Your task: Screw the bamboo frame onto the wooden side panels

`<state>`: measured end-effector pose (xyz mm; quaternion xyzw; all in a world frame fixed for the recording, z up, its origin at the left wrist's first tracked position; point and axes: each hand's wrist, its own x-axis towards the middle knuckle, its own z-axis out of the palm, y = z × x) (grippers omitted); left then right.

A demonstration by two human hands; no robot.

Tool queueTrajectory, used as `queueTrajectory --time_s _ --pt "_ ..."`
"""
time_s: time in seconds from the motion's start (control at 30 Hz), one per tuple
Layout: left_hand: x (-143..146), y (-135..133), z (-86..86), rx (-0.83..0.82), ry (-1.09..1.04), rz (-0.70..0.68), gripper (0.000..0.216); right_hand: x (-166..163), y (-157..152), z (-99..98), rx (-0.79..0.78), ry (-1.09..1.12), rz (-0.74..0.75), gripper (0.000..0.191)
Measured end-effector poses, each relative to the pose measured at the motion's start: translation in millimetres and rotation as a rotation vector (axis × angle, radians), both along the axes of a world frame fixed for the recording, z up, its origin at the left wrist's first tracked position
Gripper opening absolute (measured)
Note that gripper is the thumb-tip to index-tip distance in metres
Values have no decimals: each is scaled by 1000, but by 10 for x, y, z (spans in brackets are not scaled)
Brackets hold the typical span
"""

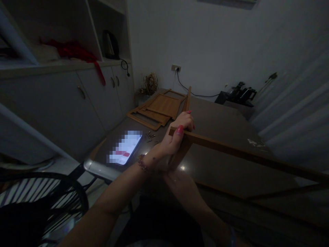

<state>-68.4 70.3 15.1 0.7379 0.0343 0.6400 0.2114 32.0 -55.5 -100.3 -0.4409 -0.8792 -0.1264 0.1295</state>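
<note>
My left hand (181, 128) is closed around one corner of a wooden frame (226, 145), its thumb lying over the end of a long slat. From that corner a board stands up and away over the tabletop, while the slats stretch off to the right. Lower down, my right hand (181, 183) is at the underside of the same corner; its fingers are dim and partly hidden. Left of my wrist, several small metal screws (150, 135) lie loose. A lit phone (125, 147) rests near the table's left edge, with its screen partly pixelated.
Flat wooden panels (161, 104) are stacked on the dark table (218, 120). A black device (239, 94) stands at the far right, and dried plants (150, 84) at the far left corner. A black chair (43, 202) is close on the left, before white cabinets (95, 92).
</note>
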Motion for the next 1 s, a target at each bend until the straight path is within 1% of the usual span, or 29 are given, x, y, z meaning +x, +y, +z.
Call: queueTrajectory --time_s 0.1,0.2,0.37,0.53,0.63,0.7,0.8,0.9,1.0 --pt "4 4 -2 2 -15 -3 53 -14 68 18 23 -40 94 22" --pt "16 10 -4 9 -18 -11 53 10 142 -18 18 -32 169 22" --pt "29 9 -3 -2 -15 -9 54 60 227 -113 -18 22 190 30" --pt "30 6 5 -2 -1 -7 55 82 260 -175 -86 26 222 27" --pt "40 9 1 -5 -30 -18 54 132 274 -186 -112 -5 231 29" --pt "49 14 -5 3 -60 -36 52 184 297 -195 -74 -65 287 30" --pt "60 23 -11 7 -61 -44 52 265 358 -229 35 -156 408 26" --pt "65 25 -7 20 -75 -65 52 324 412 -267 99 -186 480 22" --pt "61 14 3 18 -92 -79 51 321 384 -242 156 -208 549 22"
